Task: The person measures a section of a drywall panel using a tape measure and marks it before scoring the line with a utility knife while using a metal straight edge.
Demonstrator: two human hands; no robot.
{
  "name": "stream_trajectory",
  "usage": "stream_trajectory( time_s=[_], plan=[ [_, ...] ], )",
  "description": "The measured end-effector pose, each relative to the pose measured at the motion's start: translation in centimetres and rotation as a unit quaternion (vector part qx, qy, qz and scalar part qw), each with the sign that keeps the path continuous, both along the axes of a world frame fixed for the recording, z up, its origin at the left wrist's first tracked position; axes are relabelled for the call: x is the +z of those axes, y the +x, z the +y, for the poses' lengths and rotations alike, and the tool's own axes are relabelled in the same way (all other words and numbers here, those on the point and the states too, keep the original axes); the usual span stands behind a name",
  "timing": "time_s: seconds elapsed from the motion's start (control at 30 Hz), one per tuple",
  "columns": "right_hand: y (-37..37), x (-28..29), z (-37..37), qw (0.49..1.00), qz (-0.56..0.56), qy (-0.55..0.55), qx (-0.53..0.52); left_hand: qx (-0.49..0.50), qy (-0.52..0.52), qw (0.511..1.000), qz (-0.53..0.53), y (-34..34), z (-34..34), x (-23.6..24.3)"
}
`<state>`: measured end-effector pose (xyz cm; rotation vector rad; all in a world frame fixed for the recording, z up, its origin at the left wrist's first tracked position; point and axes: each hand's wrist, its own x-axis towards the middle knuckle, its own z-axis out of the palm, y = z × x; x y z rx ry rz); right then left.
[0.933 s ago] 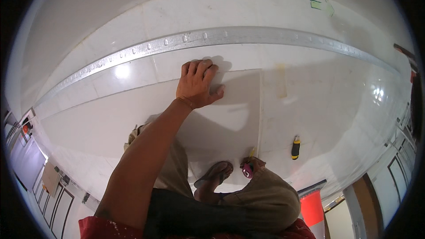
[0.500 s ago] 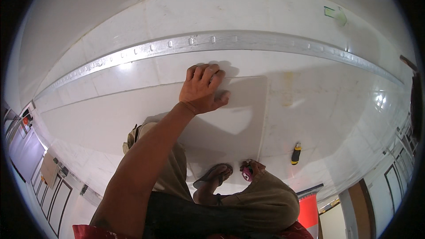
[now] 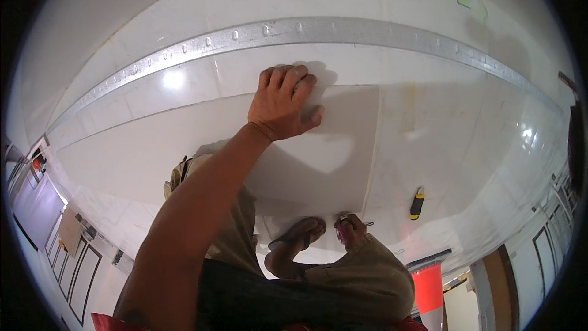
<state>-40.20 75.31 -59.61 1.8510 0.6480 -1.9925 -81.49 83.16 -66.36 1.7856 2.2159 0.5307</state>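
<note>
Closest to me are my khaki trousers (image 3: 361, 276), the bent knee hiding most of my right forearm. Just to the right of that knee, nearer to me than my right hand, I see an orange-and-white cone-like object (image 3: 427, 288) with a dark edge facing away from me. Just past the trouser leg, my right hand (image 3: 353, 232) is curled around a pink tape measure (image 3: 340, 232); some of its fingers are too small and shaded to make out. Close on its left sits my foot in a dark sandal (image 3: 288, 237). To the right of the same hand, well apart from it, a black-and-yellow utility knife (image 3: 417, 203) lies on the pale tiled floor (image 3: 465, 165). The large white board (image 3: 153, 153) lies flat, its near right corner by my right hand, and it runs on beneath my left hand and far out to that hand's left. My left hand (image 3: 280, 104) lies palm down across the board's far edge, fingers bent past it, thumb spread to the right, clasping nothing I can see; how hard it presses I can't tell. Beyond those fingertips, apart from them, a long silvery metal strip (image 3: 334, 29) stretches crosswise. Farther off, to their right, is a green-edged patch (image 3: 463, 0).
</note>
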Motion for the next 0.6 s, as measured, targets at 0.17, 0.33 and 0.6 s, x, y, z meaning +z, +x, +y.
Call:
stream_trajectory(
  time_s=[0.17,0.33,0.6],
  plan=[
    [-5.5,0.4,2.1,0.992,0.111,-0.021,0.064,-0.021,-0.002,1.0,0.009,0.1,-0.1,0.0],
    [-12.6,-1.8,7.7,0.963,0.188,0.131,0.144,-0.043,0.008,0.999,0.019,0.0,-0.4,-0.1],
    [-25.4,-2.7,15.3,0.924,0.192,0.271,0.188,-0.101,0.062,0.992,-0.051,-1.0,-0.8,-0.2]
  ],
)
